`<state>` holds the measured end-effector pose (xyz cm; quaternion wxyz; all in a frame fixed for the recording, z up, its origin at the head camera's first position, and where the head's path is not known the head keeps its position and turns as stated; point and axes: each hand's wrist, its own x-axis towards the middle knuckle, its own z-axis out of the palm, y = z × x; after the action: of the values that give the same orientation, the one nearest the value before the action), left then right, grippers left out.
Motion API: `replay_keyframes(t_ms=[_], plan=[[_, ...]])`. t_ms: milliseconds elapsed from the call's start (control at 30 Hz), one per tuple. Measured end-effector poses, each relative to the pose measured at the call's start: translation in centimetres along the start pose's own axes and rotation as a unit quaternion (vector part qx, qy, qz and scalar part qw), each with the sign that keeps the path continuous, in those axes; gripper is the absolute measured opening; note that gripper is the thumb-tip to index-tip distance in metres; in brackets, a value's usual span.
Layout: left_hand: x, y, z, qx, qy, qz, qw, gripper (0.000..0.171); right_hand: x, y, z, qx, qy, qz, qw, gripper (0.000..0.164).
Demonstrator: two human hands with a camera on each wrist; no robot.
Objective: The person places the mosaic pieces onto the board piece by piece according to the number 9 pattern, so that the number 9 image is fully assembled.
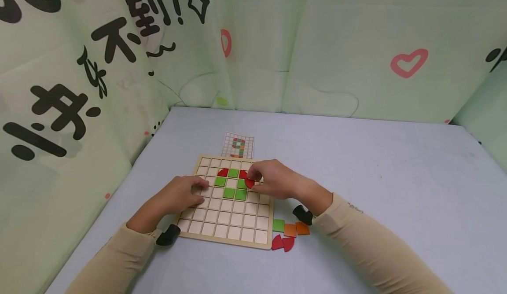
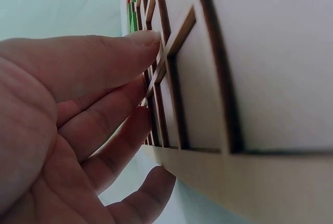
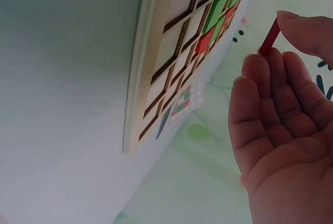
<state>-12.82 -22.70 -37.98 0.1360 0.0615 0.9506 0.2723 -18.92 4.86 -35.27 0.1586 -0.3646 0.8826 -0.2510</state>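
A wooden grid board (image 1: pixel 210 237) lies on the table with green square tiles (image 1: pixel 229 192) and red quarter-round tiles (image 1: pixel 223 172) set in its upper cells. Over its upper right part, my right hand (image 1: pixel 277 179) pinches another red quarter-round tile (image 3: pixel 270 37) between thumb and fingertips. In the right wrist view that tile is seen nearly edge-on, held off the board. My left hand (image 1: pixel 180 195) is at the board's left side, its thumb (image 2: pixel 104 62) and fingertips on or close over the cells, relaxed and holding no tile.
Just beyond the board's top edge lies a pattern card (image 1: pixel 247 142) printed with a coloured figure. Beside the lower right corner are a loose green square (image 1: pixel 278 225), two orange squares (image 1: pixel 290 230) and two red quarter-rounds (image 1: pixel 288 244). A printed curtain (image 1: pixel 336 56) hangs behind the table.
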Motion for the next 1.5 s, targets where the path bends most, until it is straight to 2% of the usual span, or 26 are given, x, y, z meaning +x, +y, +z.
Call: replay_keyframes(t_ms=[233, 733, 1500], plan=[[0.0, 0.1, 0.0, -0.001, 0.0, -0.003, 1.0, 0.034, 0.5, -0.8, 0.6, 0.013, -0.006, -0.007, 1.0, 0.016], [0.1, -0.1, 0.0, 0.003, -0.003, -0.003, 1.0, 0.034, 2.0, -2.1, 1.8, -0.008, -0.006, -0.028, 1.0, 0.018], [0.2, -0.1, 0.0, 0.001, -0.007, -0.004, 1.0, 0.037, 3.6, -3.7, 2.6, -0.037, -0.033, -0.006, 0.999, 0.018]])
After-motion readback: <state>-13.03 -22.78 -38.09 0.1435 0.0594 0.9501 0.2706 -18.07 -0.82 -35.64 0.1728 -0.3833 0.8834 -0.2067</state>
